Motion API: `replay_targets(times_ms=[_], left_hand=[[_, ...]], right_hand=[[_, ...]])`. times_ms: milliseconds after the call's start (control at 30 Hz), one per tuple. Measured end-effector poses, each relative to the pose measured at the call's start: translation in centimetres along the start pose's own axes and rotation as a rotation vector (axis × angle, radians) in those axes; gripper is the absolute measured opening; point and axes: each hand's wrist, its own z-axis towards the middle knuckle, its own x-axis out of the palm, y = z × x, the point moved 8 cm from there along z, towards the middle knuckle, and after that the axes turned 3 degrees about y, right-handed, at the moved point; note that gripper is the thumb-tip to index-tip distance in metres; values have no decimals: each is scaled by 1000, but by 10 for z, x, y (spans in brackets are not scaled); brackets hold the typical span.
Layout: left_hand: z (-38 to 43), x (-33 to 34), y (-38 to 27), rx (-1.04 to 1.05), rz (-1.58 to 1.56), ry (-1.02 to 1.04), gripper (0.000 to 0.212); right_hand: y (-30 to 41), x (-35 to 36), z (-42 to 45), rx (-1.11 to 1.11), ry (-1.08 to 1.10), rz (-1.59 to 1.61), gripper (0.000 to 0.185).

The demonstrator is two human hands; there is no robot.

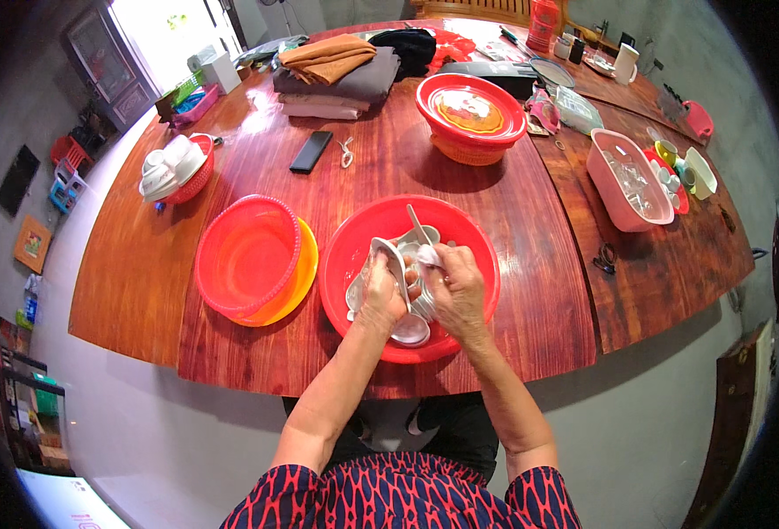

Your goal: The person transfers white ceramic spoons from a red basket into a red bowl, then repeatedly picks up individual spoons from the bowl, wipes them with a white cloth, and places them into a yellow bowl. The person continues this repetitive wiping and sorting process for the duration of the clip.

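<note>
Over a large red plastic basin [488, 264], my left hand [384, 287] holds a white spoon [392, 259] tilted on its side. To its right, my right hand [457, 284] grips a bunched white cloth [429, 256] close to that spoon. Several white spoons lie in the basin below my hands, one with its bowl [410, 329] near the front wall. A spoon handle [418, 222] sticks up at the back, beyond my right hand. My fingers hide part of the basin's contents.
Left of the basin, a red plastic basket [247, 254] rests on a yellow one [306, 264]. White bowls [174, 162] fill a red basket at the far left. Behind are a phone [310, 152], stacked red basins [472, 112] and folded cloths [336, 73]. A pink tub [604, 178] of glasses stands right.
</note>
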Motion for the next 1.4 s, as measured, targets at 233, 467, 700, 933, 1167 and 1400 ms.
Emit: replay_targets(times_ms=[233, 467, 700, 933, 1167, 1400], left_hand=[[-29, 46, 3, 138, 89, -105, 46], [-24, 28, 6, -79, 505, -104, 54], [-36, 60, 16, -117, 305, 109, 75], [-12, 42, -15, 152, 225, 124, 70], [-15, 44, -20, 85, -34, 99, 56], [-16, 29, -11, 57, -23, -4, 43]], right_hand=[[6, 58, 20, -156, 10, 84, 19], [-49, 75, 39, 468, 100, 270, 21], [-81, 68, 23, 569, -70, 519, 19], [13, 38, -10, -32, -31, 107, 29], [17, 19, -47, -84, 215, 68, 31], [9, 1, 1, -77, 32, 34, 30]])
